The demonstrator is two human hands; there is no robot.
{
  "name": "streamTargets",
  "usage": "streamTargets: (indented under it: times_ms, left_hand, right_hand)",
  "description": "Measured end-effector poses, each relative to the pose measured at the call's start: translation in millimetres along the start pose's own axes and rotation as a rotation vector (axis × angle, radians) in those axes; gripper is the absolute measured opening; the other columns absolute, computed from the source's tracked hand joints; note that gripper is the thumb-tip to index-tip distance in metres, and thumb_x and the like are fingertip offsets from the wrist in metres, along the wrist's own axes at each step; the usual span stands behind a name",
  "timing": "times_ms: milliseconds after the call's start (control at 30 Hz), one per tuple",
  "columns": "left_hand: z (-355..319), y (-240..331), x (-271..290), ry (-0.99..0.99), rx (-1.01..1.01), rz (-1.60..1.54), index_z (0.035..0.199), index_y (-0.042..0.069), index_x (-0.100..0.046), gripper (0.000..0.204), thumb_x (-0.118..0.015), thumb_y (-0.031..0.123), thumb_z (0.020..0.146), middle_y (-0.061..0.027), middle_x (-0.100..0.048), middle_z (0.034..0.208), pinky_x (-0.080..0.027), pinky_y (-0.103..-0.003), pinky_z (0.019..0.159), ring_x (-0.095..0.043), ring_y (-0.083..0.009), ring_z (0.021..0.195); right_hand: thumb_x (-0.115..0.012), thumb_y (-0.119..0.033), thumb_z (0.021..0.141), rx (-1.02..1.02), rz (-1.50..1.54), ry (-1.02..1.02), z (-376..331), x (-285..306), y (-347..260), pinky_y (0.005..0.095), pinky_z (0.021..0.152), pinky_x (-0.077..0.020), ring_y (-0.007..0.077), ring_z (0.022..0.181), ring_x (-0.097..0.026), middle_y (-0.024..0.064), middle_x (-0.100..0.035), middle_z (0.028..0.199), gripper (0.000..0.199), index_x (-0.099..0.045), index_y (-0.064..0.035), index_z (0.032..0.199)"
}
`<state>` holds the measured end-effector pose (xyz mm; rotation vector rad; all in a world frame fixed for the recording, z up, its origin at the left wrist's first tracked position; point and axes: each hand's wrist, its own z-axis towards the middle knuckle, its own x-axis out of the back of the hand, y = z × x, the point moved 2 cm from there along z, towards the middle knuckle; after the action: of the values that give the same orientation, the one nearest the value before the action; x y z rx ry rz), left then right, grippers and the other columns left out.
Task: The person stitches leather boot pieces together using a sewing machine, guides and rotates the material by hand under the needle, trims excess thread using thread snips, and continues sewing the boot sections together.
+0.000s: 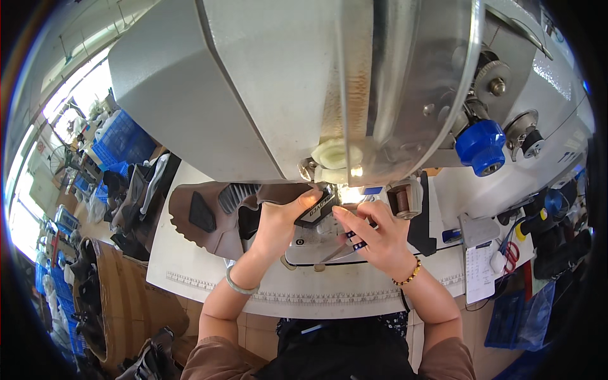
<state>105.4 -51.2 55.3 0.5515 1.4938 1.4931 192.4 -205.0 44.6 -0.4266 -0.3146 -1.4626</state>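
My left hand [273,225] is closed on a black tab with pale lettering [311,215], its thumb pressing the tab close to the needle area of a large pale sewing machine [253,82]. Beside that hand, a brown shoe upper [225,237] with black patches spreads to the left over the white table [221,275]. My right hand [383,240] is just right of the tab, fingers bent around a slim tool with dark, light-dotted handles [356,243]. A thin metal blade seems to run from it toward the lower left. The machine head hides the needle tip.
A brown thread bobbin [403,201] stands right of the needle area. Red-handled scissors [510,256] and a paper sheet [479,272] lie at the table's right end. A large cardboard box [133,297] stands lower left, and a blue crate [123,138] sits farther back.
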Motion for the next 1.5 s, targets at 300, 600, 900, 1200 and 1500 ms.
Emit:
streamTargets:
  times_ms: [300, 600, 900, 1200, 1500]
  left_hand:
    - [9.2, -4.8, 10.6, -0.064, 0.034, 0.015, 0.092, -0.004, -0.061, 0.014, -0.061, 0.006, 0.082, -0.0041, -0.063, 0.087, -0.046, -0.024, 0.068, -0.057, -0.0089, 0.076]
    - [26.0, -19.6, 34.2, -0.138, -0.141, 0.281, 0.092, -0.006, -0.062, 0.014, -0.057, 0.005, 0.085, -0.006, -0.064, 0.088, -0.047, -0.026, 0.071, -0.058, -0.0117, 0.078]
    - [13.2, -7.1, 18.8, -0.025, 0.113, 0.073, 0.098, -0.001, -0.057, 0.016, -0.052, 0.009, 0.086, -0.0092, -0.063, 0.087, -0.049, -0.031, 0.061, -0.061, -0.016, 0.072]
    - [-29.5, -12.3, -14.0, 0.263, 0.122, -0.212, 0.095, 0.005, -0.06, 0.023, -0.05, 0.025, 0.091, 0.0, -0.057, 0.087, -0.038, -0.026, 0.065, -0.049, -0.0078, 0.075]
    - [-51.6, -33.7, -13.6, 0.289, 0.167, -0.339, 0.095, 0.008, -0.057, 0.025, -0.046, 0.031, 0.093, -0.0013, -0.058, 0.091, -0.043, -0.026, 0.074, -0.055, -0.0097, 0.084]
  right_hand:
    - [-0.071, -0.004, 0.056, -0.075, -0.044, -0.031, 1.9, 2.4, -3.4, 0.023, 0.044, -0.0392, 0.0104, 0.058, -0.049, -0.0008, -0.046, 0.078, 0.053, -0.064, -0.0134, 0.107]
    - [-0.076, -0.015, 0.063, -0.179, 0.056, -0.312, -50.5, 20.9, -29.4, 0.0292, 0.05, -0.0437, 0.0208, 0.056, -0.054, 0.0039, -0.052, 0.074, 0.042, -0.054, -0.0079, 0.098]
    - [-0.072, -0.029, 0.07, -0.382, -0.102, -0.521, -91.8, 26.0, -18.0, 0.0351, 0.066, -0.0442, 0.0281, 0.071, -0.052, 0.0093, -0.052, 0.084, 0.037, -0.054, -0.0056, 0.092]
    - [-0.053, -0.024, 0.09, -0.865, 0.72, -0.054, -1.8, -39.6, -33.6, 0.0305, 0.042, -0.0378, 0.0221, 0.042, -0.051, 0.0109, -0.051, 0.051, 0.031, -0.056, -0.0003, 0.071]
    - [-0.055, -0.025, 0.09, -0.814, 0.602, 0.018, -2.8, -50.4, -39.8, 0.0304, 0.038, -0.0338, 0.0192, 0.038, -0.047, 0.0114, -0.047, 0.047, 0.035, -0.056, -0.0001, 0.066]
